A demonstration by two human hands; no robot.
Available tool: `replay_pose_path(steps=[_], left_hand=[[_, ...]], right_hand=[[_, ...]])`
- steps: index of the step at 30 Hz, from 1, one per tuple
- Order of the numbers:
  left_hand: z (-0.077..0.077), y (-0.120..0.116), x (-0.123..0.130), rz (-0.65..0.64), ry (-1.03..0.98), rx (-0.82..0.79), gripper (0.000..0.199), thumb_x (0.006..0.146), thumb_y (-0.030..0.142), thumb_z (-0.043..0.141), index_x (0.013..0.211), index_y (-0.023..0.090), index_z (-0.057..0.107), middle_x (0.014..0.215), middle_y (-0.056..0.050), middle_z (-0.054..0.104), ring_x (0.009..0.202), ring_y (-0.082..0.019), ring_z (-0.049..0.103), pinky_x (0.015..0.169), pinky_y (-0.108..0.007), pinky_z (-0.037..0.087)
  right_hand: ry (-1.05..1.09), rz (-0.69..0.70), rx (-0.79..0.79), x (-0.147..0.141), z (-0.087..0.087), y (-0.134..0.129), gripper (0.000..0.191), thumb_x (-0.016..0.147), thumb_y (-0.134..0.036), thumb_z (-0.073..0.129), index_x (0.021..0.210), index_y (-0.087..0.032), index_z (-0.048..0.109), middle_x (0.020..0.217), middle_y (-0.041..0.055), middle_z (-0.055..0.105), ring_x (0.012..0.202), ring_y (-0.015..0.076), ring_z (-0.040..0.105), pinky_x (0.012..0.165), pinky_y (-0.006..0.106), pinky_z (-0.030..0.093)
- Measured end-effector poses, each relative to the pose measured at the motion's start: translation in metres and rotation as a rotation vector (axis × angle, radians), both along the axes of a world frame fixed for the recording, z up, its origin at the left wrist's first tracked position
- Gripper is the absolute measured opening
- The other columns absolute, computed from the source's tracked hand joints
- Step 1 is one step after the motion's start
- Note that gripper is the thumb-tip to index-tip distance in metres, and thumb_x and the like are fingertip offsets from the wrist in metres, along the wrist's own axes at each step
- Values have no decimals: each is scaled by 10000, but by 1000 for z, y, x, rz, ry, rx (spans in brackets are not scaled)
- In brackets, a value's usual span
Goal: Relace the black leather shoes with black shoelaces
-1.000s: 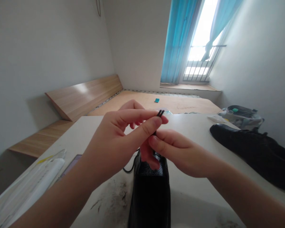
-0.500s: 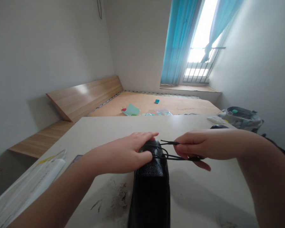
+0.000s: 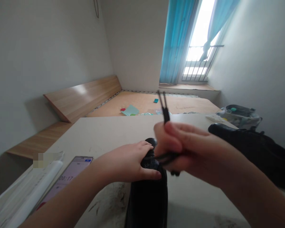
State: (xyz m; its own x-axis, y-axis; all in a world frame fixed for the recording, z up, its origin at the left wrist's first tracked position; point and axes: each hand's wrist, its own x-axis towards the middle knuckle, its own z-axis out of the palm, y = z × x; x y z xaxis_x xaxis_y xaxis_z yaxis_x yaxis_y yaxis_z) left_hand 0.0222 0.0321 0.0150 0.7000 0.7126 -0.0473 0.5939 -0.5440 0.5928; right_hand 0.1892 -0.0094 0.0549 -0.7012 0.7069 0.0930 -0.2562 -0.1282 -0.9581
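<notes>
and here we go: the right hand is up and blurred with motion, its fingers curled shut around a thin black shoelace, with two stiff tips poking up above the fist and a small black aglet dangling just below it. from that fist the lace runs sideways to the top of a black pebbled-leather shoe, which stands at the near edge of the pale cream desk. the left hand is open and cupped over that shoe, fingers and thumb spread around its top, pinning it in place; whether it has any lace under it, i can't tell from here. over toward the right edge of the desk lies a second black leather shoe, just beside the right hand. by the left edge, a smartphone shows a timer reading 00:17, next to a long white plastic-wrapped package.
</notes>
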Motion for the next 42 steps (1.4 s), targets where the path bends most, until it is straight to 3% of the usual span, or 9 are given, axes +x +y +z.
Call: replay_pose_path(steps=[8,12,16,19,23,29,32,38,42], left_hand=[[0,3,-1,154,33,-85,561,778,593,601,1176,228,450,1131,-88,660,938,-280,632,778,-359,462],[10,-2,5,225,-142,122,272,895,450,481,998,235,612,1117,-49,657,973,-250,602,865,-385,451],[14,-6,9,86,-276,105,233,885,382,533,1012,252,679,1263,-35,581,1192,-249,489,1056,-371,340],[15,-4,7,103,-423,-23,275,926,408,460,825,228,642,1116,-16,576,1071,-194,527,985,-313,390],[16,4,4,393,-580,-4,325,923,456,422,739,210,529,937,-20,552,933,-192,523,920,-335,408],[27,18,-4,377,-1158,-461,328,911,318,477,619,208,378,605,43,373,566,-108,428,632,-250,466],[44,18,-17,451,-1290,-436,343,965,263,398,629,201,370,564,61,252,476,-78,273,482,-193,362],[68,15,-46,475,-1214,-293,298,987,198,332,697,192,404,622,56,176,520,-101,112,415,-193,177],[64,18,-54,506,-954,-102,165,850,86,426,835,199,545,591,55,268,515,-86,186,442,-210,162]], right_hand=[[265,-539,-234,16,-4,48,263,960,-219,401,699,-214,438,551,-69,195,451,103,191,391,167,235],[202,-593,-168,16,-5,50,221,931,-233,442,711,-218,432,584,-59,273,452,97,268,415,186,308],[128,-501,-142,15,-5,43,223,923,-319,480,728,-214,452,523,-65,360,409,79,273,404,183,276],[-27,-488,-40,20,-9,46,276,909,-399,518,726,-196,488,519,-32,489,390,61,286,399,189,222],[-114,-753,148,35,-12,62,296,882,-400,584,703,-178,503,735,17,595,432,57,381,406,218,237],[-29,-946,199,72,-7,85,327,853,-375,594,621,-209,434,557,-48,341,437,84,253,403,248,180],[-87,-1099,349,85,-4,88,420,881,-365,541,536,-223,349,498,-56,223,447,105,164,419,283,102],[-353,-1174,631,80,2,75,351,916,-285,471,573,-210,467,517,-27,346,466,104,287,446,285,182],[-584,-1073,697,71,1,66,229,916,-243,453,882,-223,679,574,-24,443,497,111,355,478,278,247]])
